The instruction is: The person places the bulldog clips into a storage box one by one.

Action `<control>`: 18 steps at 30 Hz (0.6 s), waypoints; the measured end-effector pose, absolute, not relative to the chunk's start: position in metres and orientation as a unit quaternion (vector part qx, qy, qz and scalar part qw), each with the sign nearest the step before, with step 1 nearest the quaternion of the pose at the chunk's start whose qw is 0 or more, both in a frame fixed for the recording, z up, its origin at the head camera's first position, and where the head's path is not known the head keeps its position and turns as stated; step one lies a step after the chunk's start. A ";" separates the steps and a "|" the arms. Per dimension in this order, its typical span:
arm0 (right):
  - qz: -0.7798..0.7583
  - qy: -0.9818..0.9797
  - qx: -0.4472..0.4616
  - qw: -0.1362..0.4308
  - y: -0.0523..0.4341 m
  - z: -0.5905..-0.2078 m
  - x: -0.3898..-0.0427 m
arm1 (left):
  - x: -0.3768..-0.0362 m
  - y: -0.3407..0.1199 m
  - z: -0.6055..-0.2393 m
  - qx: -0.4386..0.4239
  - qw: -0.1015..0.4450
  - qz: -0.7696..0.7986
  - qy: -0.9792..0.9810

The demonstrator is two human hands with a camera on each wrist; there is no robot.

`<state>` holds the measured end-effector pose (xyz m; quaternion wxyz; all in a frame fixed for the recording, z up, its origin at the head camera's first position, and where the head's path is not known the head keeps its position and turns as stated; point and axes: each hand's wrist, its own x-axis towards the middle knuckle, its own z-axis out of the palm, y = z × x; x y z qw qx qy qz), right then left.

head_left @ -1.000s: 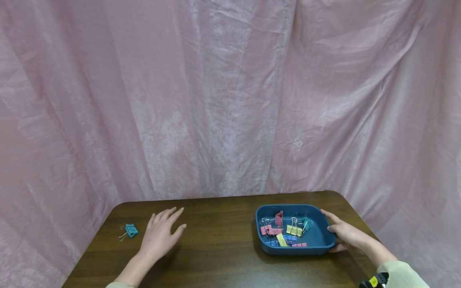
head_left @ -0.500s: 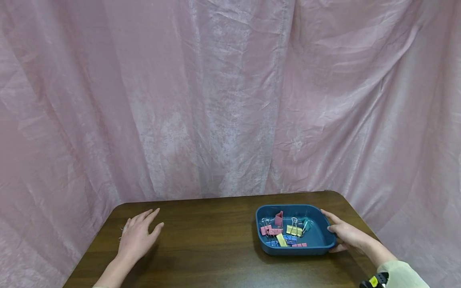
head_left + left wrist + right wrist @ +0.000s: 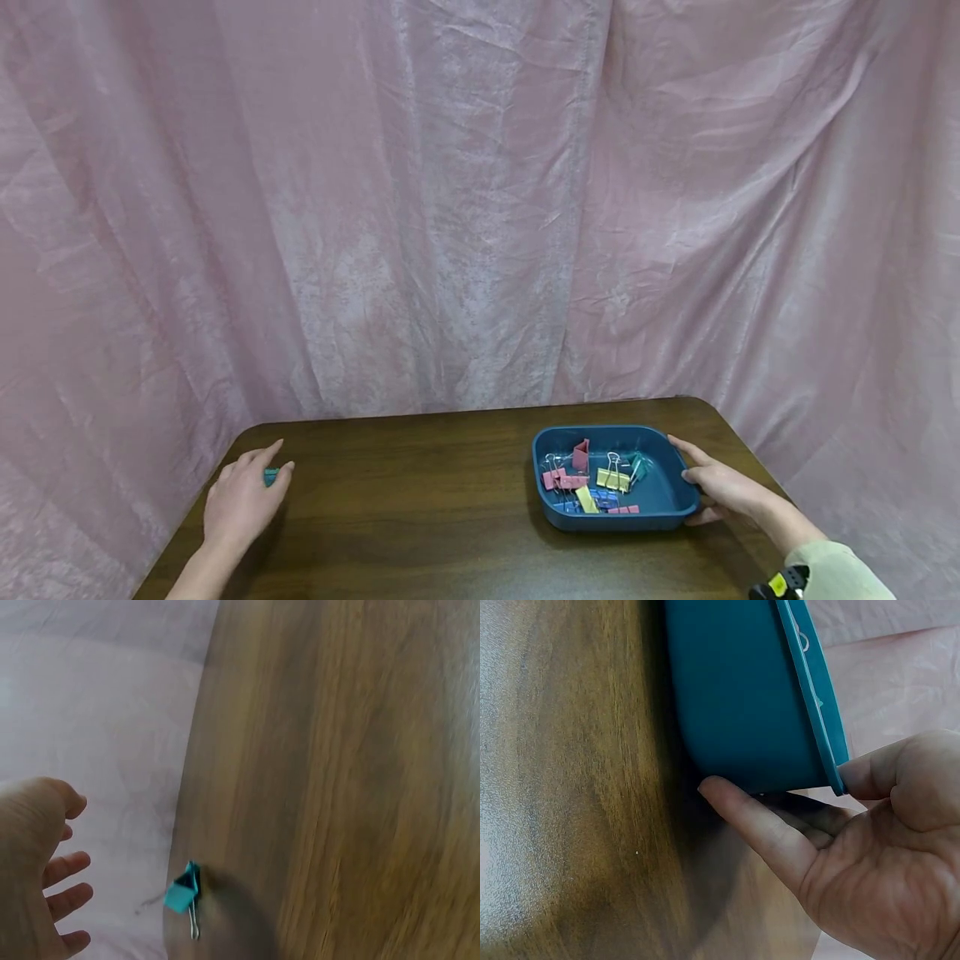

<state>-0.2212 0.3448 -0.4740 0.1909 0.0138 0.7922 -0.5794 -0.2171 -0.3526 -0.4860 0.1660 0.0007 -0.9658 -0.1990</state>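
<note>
You face a dark brown wooden table [image 3: 450,467] with rounded far corners. Behind it, a wrinkled pink curtain [image 3: 480,208] fills the far side and hangs down past the table's left and right edges.

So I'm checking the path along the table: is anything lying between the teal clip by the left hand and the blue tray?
Nothing visible does. The teal clip lies by the left hand near the table's left edge, and only bare wood runs across to the blue tray, which the right hand holds at its right rim.
</note>
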 end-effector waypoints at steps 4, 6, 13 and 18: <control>-0.582 0.791 0.013 0.188 0.345 -0.474 -0.221 | -0.215 -0.366 -0.485 0.029 0.160 -0.195 -0.967; -0.582 0.791 0.012 0.187 0.345 -0.474 -0.221 | -0.214 -0.371 -0.484 0.047 0.156 -0.195 -0.967; -0.584 0.790 0.016 0.185 0.345 -0.475 -0.221 | -0.217 -0.387 -0.484 0.104 0.131 -0.212 -0.963; -0.581 0.792 0.021 0.187 0.345 -0.475 -0.222 | -0.221 -0.396 -0.486 0.126 0.111 -0.238 -0.957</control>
